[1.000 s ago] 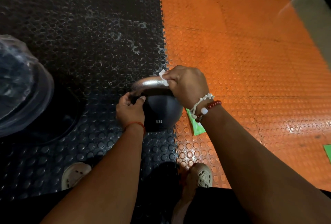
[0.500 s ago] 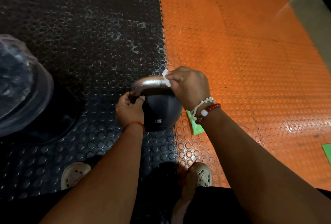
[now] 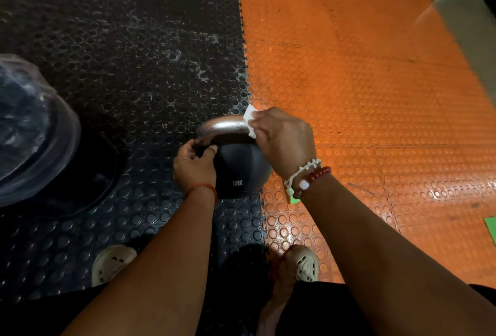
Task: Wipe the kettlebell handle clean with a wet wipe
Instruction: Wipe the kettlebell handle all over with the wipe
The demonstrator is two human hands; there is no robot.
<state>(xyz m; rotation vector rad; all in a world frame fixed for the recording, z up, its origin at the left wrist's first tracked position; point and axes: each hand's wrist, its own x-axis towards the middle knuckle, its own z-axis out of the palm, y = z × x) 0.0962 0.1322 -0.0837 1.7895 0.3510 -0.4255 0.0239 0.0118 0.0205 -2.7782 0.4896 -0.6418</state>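
Observation:
A black kettlebell (image 3: 241,172) marked 12KG stands on the floor at the seam between black and orange mats. Its silver handle (image 3: 222,126) arches over the top. My left hand (image 3: 194,166) grips the handle's left leg where it meets the ball. My right hand (image 3: 284,139) is closed around the handle's right end, pressing a white wet wipe (image 3: 250,118) against it. A corner of the wipe sticks out above my fingers.
A bin lined with a clear plastic bag (image 3: 29,131) stands at the left on the black mat (image 3: 120,67). A green wipe packet (image 3: 294,200) peeks out under my right wrist on the orange mat (image 3: 362,94). My feet in pale clogs (image 3: 304,267) are below the kettlebell.
My right hand with the wipe has shifted slightly along the handle's right end; the wipe's corner now sticks up a bit higher. My left hand keeps its grip.

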